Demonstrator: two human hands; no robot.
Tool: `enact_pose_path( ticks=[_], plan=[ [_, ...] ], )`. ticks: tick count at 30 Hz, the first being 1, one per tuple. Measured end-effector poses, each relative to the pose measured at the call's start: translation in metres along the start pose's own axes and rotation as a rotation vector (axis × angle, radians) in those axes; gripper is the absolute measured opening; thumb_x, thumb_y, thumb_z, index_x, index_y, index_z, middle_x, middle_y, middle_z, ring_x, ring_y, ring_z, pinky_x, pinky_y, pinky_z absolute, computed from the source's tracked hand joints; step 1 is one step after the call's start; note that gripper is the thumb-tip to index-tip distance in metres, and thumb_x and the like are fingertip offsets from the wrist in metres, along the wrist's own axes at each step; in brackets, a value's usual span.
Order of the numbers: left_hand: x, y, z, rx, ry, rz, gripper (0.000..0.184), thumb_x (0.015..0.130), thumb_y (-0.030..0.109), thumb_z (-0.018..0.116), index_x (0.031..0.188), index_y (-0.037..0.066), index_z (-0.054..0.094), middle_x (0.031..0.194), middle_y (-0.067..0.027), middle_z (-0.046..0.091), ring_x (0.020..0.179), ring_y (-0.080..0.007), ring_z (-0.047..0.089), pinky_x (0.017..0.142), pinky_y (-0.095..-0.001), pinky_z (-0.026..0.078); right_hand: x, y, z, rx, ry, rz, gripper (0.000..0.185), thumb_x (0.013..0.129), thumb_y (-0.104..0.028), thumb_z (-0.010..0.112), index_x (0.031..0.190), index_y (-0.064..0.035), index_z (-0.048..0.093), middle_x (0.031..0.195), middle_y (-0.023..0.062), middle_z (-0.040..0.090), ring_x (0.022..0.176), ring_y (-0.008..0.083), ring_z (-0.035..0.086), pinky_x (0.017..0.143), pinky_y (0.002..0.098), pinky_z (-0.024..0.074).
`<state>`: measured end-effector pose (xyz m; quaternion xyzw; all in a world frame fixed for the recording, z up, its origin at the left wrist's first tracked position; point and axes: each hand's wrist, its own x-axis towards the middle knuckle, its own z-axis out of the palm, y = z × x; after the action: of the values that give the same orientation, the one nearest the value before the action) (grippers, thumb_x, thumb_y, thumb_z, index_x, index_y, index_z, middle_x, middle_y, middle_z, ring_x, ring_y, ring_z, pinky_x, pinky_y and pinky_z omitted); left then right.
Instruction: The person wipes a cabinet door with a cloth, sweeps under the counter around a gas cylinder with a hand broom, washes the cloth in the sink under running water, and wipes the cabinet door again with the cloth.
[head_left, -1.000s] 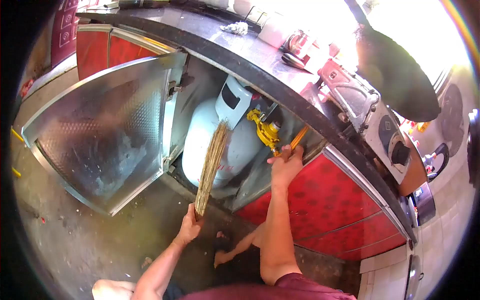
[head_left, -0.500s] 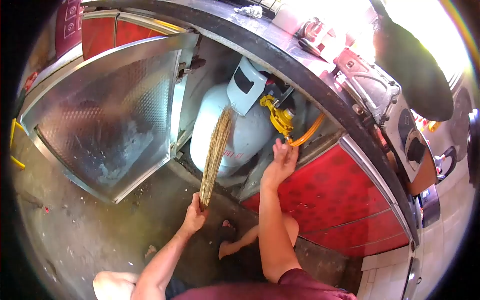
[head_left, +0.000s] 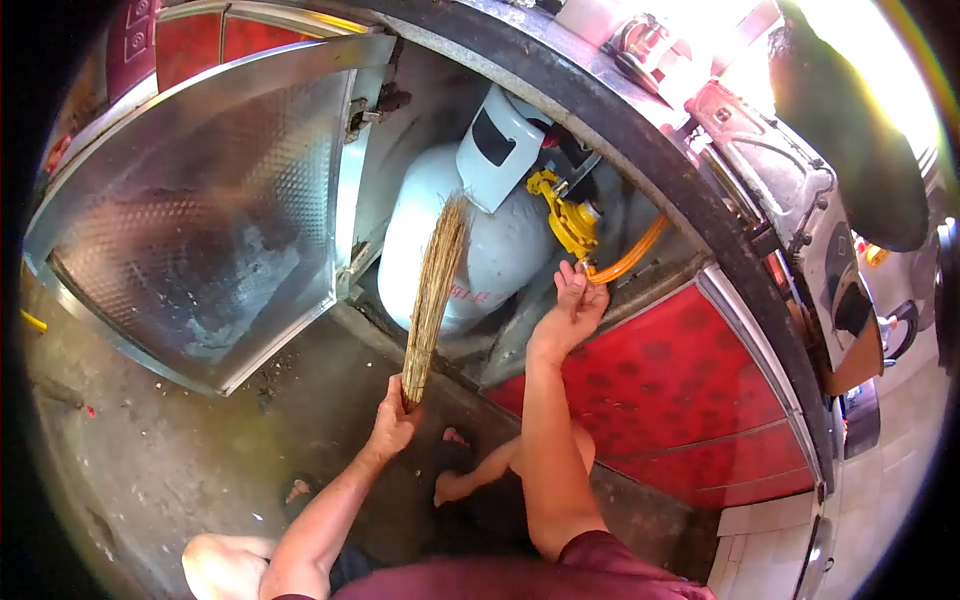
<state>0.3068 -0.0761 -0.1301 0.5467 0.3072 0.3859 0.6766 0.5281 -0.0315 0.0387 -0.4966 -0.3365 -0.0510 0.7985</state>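
- Tan straw whisk (head_left: 437, 290), long and narrow, slants up before the rounded pale-blue metal cylinder (head_left: 415, 215); from here I see my left grip (head_left: 392, 420) wrapped around the whisk's lower end.
- My right grip (head_left: 568, 318), fingers bent, is at the curved orange hose (head_left: 634, 260) below the yellow metal regulator (head_left: 571, 224); I cannot tell whether it pinches.
- The cylinder stands inside the red-panelled cabinet (head_left: 660, 370), under the dark-edged table (head_left: 604, 108).

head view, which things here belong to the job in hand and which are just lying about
Seem part of the job:
- straw brush, gripped in the left hand
- orange hose, with the right hand at its lower end
- yellow regulator
- gas cylinder

Seem just lying about:
- stove
- dark pan
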Motion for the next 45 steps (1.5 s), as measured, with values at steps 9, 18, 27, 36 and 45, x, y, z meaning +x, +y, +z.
enact_pose_path(
  ticks=[9,18,27,36,45],
  plan=[
    [0.004,-0.010,-0.003,0.074,0.021,0.042,0.047,0.078,-0.010,0.054,0.118,0.008,0.039,0.087,0.0006,0.041,0.079,-0.0094,0.043,0.067,-0.0247,0.039,-0.004,0.001,0.002,-0.103,0.007,0.123,0.038,0.098,-0.029,0.047,0.117,0.0026,0.044,0.120,0.0159,0.054,0.111,0.0260,0.055,0.096,0.0397,0.0425],
    [0.066,0.019,-0.001,0.007,0.096,0.018,0.040,0.076,-0.002,0.057,0.112,0.006,0.042,0.082,-0.0052,0.051,0.072,-0.0150,0.051,0.063,-0.0304,0.045,-0.015,0.054,0.020,-0.175,-0.188,0.957,0.081,0.090,-0.067,0.032,0.150,-0.0251,-0.003,0.156,0.0012,0.008,0.141,0.0259,0.016,0.110,0.0491,0.0178],
    [0.126,0.045,0.029,-0.375,0.069,-0.017,0.052,0.076,-0.007,0.059,0.123,0.009,0.042,0.083,-0.0005,0.050,0.066,-0.0099,0.050,0.053,-0.0245,0.041,-0.017,0.094,0.034,-0.456,-0.038,0.735,0.078,0.097,-0.054,0.029,0.147,-0.0005,0.003,0.154,0.0196,0.007,0.142,0.0298,0.015,0.114,0.0392,0.0147],
    [0.128,0.034,0.071,-0.479,0.119,0.002,0.043,0.079,-0.006,0.052,0.118,0.008,0.040,0.078,-0.0017,0.051,0.061,-0.0121,0.051,0.050,-0.0255,0.041,0.008,0.084,0.020,-0.413,-0.115,0.713,0.075,0.097,-0.055,0.023,0.148,-0.0050,0.001,0.155,0.0154,0.007,0.141,0.0306,0.015,0.114,0.0404,0.0145],
    [0.129,0.018,0.074,-0.459,0.130,0.035,0.051,0.078,-0.008,0.052,0.124,0.007,0.038,0.081,-0.0032,0.051,0.063,-0.0125,0.051,0.052,-0.0261,0.043,0.005,0.099,0.012,-0.476,-0.096,0.653,0.076,0.096,-0.056,0.024,0.148,-0.0053,0.002,0.155,0.0146,0.009,0.141,0.0288,0.017,0.114,0.0412,0.0146]
  ],
)
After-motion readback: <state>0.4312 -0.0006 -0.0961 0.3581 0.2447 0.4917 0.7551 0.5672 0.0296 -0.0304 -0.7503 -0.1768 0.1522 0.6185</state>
